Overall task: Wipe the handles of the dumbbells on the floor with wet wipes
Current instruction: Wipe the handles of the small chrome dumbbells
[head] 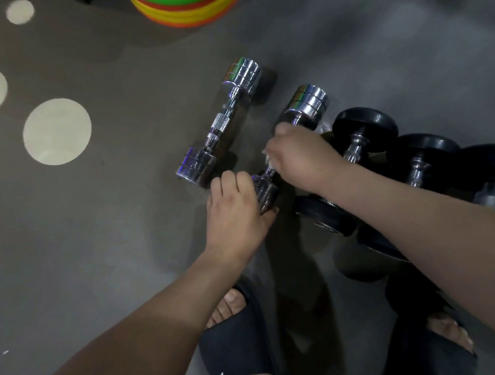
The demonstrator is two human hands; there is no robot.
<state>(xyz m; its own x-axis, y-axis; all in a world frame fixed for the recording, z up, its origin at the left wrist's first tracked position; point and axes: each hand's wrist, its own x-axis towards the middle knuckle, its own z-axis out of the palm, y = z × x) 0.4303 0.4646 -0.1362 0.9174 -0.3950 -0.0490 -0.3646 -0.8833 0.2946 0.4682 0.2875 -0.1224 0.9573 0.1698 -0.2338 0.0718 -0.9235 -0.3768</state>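
Observation:
Two chrome dumbbells lie on the grey floor. The left chrome dumbbell (221,123) lies free, its knurled handle bare. My left hand (236,207) grips the near head of the second chrome dumbbell (307,103). My right hand (300,154) is curled round that dumbbell's handle with a white wet wipe (269,161) pressed under the fingers; only a small edge of the wipe shows. To the right lie three black dumbbells (362,132), partly hidden under my right forearm.
A stack of bright orange, green and yellow discs (190,1) stands at the top centre. Round light patches (57,131) dot the floor at left. My two feet in black slides (235,341) are at the bottom.

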